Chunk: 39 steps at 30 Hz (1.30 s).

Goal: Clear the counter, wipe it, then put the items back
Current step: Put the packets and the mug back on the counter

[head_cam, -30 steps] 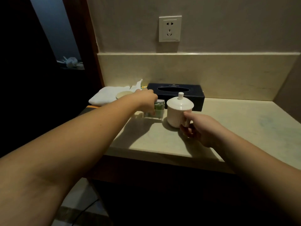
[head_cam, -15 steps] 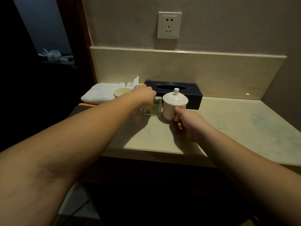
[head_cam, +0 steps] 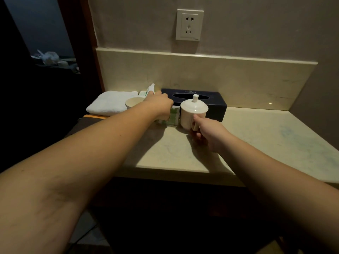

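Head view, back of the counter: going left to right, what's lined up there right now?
Folded white towel → small open cup → left hand gripping the clear holder of green packets → lidded white mug, its handle held by the right hand. The dark tissue box sits behind the mug.

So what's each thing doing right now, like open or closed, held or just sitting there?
White mug: upright on the counter, lid on, handle held by the right hand.
Clear box: on the counter, left hand over it; grip hidden.
Tissue box: against the back wall, slot open, no tissue sticking out.
Small cup: upright, no lid.
Towel: folded, lying flat.
Wall socket: nothing plugged in.
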Each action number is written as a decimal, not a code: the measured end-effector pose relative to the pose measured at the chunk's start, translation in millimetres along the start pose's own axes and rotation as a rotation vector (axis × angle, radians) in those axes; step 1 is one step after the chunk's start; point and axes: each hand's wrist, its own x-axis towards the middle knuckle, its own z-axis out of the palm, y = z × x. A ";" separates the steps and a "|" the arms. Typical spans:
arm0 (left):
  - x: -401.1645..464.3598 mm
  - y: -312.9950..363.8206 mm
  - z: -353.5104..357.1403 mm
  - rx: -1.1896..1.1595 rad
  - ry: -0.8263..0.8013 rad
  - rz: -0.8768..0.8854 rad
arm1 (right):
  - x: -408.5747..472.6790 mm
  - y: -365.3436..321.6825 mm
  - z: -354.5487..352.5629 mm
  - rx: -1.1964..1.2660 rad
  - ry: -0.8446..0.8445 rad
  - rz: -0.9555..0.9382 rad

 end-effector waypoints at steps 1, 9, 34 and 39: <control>0.8 0.1 0.0 0.011 -0.002 -0.002 | 0.9 -0.8 -0.1 -0.001 -0.002 0.000; 8.5 2.3 0.9 0.067 0.004 0.001 | 7.5 -1.2 0.4 -0.088 -0.011 -0.018; -119.0 119.8 -93.2 -0.635 0.205 0.095 | -112.4 30.1 -168.8 -0.848 0.128 -0.527; -163.1 228.4 -91.7 -0.684 0.091 0.232 | -170.8 97.0 -246.3 -0.924 0.157 -0.539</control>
